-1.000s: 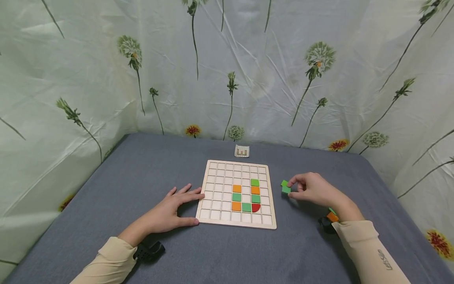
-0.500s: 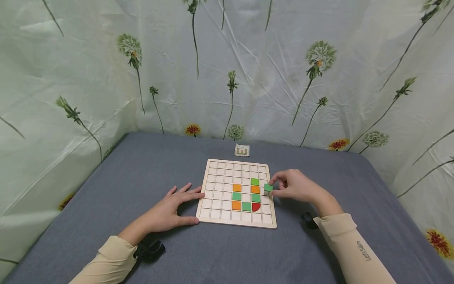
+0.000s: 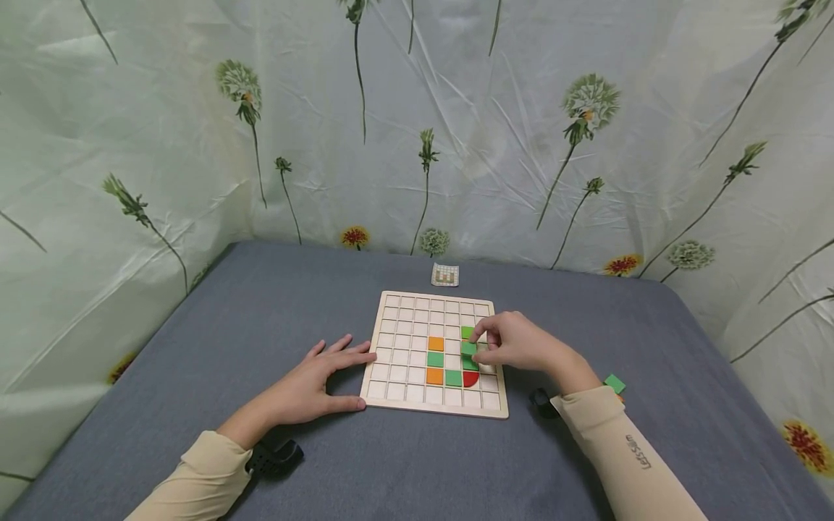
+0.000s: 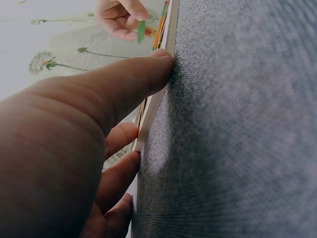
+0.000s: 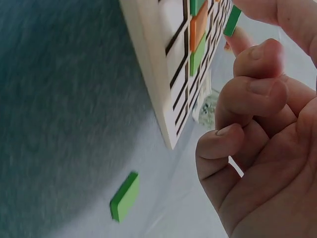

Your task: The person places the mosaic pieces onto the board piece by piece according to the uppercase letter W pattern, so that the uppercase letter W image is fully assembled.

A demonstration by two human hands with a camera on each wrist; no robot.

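My right hand (image 3: 524, 346) pinches a green square tile (image 3: 469, 349) between thumb and index finger, above the right part of the wooden grid board (image 3: 433, 411). In the right wrist view the held tile (image 5: 233, 21) stands clear of the board, and its other fingers are curled. Straight fingers of my left hand (image 3: 319, 383) touch the board's left edge, the thumb at its near corner. Set in the grid are orange tiles, including one on the left (image 3: 435, 344), several green tiles, and a red rounded tile (image 3: 470, 378). The held tile hides part of the right column.
A small card with a printed grid (image 3: 445, 275) lies behind the board. A loose green tile (image 5: 125, 198) lies on the grey cloth beside the board. Near the right sleeve are another green tile (image 3: 615, 383) and a partly covered orange tile (image 3: 621, 399).
My right hand has lifted the green tile from the cloth and carried it left over the board's right column. My left hand stays at the board's edge.
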